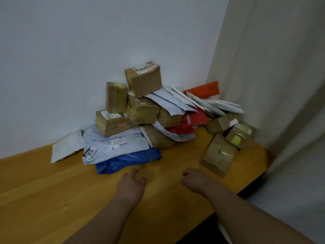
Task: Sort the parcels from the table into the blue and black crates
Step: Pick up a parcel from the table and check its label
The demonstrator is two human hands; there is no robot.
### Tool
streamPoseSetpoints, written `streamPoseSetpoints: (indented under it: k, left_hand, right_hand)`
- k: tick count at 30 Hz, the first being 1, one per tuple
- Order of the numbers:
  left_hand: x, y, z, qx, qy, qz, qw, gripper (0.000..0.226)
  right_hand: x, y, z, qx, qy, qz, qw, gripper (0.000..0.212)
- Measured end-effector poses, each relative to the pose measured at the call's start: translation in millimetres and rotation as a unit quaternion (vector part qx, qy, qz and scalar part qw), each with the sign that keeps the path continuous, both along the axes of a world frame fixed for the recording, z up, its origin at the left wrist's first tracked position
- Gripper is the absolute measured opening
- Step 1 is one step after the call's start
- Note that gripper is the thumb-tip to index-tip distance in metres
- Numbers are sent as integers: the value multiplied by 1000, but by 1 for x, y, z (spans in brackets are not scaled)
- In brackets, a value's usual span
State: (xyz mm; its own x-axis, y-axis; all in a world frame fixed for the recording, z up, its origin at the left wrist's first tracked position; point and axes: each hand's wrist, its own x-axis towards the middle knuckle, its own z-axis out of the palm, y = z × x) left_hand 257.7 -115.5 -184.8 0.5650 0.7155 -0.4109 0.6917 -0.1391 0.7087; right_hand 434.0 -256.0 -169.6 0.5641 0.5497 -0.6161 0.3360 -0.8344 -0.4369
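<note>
Left hand (132, 182) hovers low over the wooden surface (52, 187), fingers loosely curled, holding nothing, just short of the blue bag (128, 160). Right hand (195, 179) is beside it, fingers curled in, also empty, close to a lone cardboard box (218, 154). Parcels (140, 110) are heaped against the wall: white mailers at left, stacked brown boxes in the middle, a red bag (190, 123) and more envelopes at right. Bare wood stretches wide at left; the surface's edge drops off at right, by the curtain (272, 67).
</note>
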Motion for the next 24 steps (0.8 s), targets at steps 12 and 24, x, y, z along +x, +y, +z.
streamPoseSetpoints:
  k: [12,24]
  left_hand:
    - [90,-30,-19,-15,35,-51,998,54]
    - [228,-87,-33,-43,55,-78,994,56]
  right_hand:
    - [75,-56,-20,7,7,-98,995,41]
    - [178,-111,-40,68,74,-225,969,58]
